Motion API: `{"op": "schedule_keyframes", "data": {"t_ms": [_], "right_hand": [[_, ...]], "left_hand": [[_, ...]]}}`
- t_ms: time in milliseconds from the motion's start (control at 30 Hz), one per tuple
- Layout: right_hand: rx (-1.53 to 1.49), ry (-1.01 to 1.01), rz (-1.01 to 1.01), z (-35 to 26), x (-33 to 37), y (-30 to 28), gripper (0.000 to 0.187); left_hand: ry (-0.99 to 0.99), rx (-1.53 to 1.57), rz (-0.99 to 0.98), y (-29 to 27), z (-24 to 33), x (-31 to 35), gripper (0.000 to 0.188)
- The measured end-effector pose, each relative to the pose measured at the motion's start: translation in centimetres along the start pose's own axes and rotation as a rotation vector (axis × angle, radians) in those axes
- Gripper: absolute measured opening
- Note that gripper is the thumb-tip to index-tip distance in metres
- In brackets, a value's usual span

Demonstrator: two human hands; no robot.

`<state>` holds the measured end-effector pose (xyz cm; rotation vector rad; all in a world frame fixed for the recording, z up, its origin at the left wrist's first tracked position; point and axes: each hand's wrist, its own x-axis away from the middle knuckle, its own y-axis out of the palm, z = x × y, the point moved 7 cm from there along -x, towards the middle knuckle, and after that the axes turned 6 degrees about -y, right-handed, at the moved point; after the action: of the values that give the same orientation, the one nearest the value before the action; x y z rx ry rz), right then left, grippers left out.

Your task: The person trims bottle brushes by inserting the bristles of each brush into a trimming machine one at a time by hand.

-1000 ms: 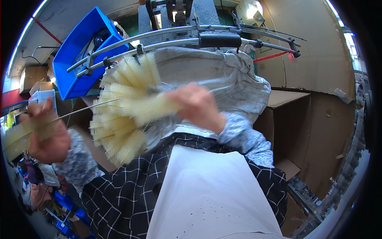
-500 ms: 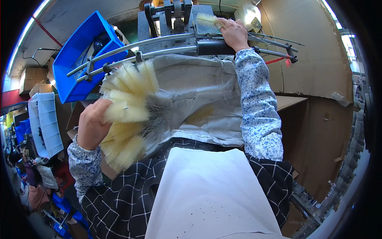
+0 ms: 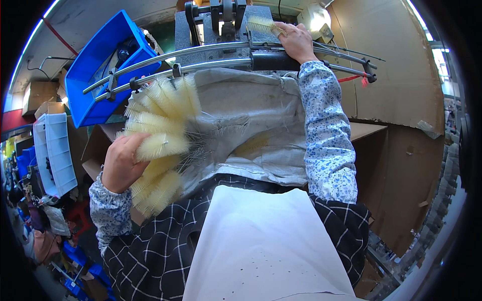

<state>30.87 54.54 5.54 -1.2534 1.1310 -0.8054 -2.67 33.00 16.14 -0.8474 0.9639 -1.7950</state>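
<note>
A fanned heap of cream-bristled wire brushes [image 3: 163,100] lies on a grey cloth [image 3: 246,93] over my lap, their thin wire stems pointing right. My left hand [image 3: 123,163] is closed at the bristle end of one brush [image 3: 163,145] in this heap; its fingertips are partly hidden by bristles. At the far side, my right hand [image 3: 297,44] grips another wire brush [image 3: 261,24], whose bristles stick out to the left beside the metal machine [image 3: 227,25]. A lone brush [image 3: 253,144] rests in a fold of the cloth.
Two metal rails [image 3: 201,66] cross in front of the machine. A blue bin [image 3: 80,98] stands at the far left, with a white plastic crate [image 3: 64,150] nearer. A lit lamp [image 3: 317,20] and cardboard panels [image 3: 396,75] are on the right.
My left hand has shifted slightly right and down along the heap, its fingers now further over the brush. My right hand and its brush stay nearly where they were.
</note>
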Motion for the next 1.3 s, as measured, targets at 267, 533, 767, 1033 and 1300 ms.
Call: {"op": "schedule_keyframes", "data": {"t_ms": [267,533,767,1033,1300], "right_hand": [[0.187,-0.106,-0.028,0.7,-2.5,2.8,0.035],[0.163,0.163,0.112,4.2,1.2,-0.2,0.046],[-0.138,0.185,0.176,4.4,1.6,0.5,0.034],[-0.166,0.139,0.225,0.6,0.6,0.3,0.030],[-0.136,0.160,0.199,-3.3,0.0,0.1,0.030]], "left_hand": [[0.050,-0.015,-0.019,0.5,0.0,-0.3,0.029],[0.121,-0.026,0.176,-1.7,1.2,-0.3,0.030],[0.044,0.214,0.310,-6.1,1.2,0.6,0.017],[0.077,0.445,0.581,-12.4,-2.3,5.8,0.023],[0.025,0.573,0.563,-11.8,-2.5,5.4,0.023]]}}
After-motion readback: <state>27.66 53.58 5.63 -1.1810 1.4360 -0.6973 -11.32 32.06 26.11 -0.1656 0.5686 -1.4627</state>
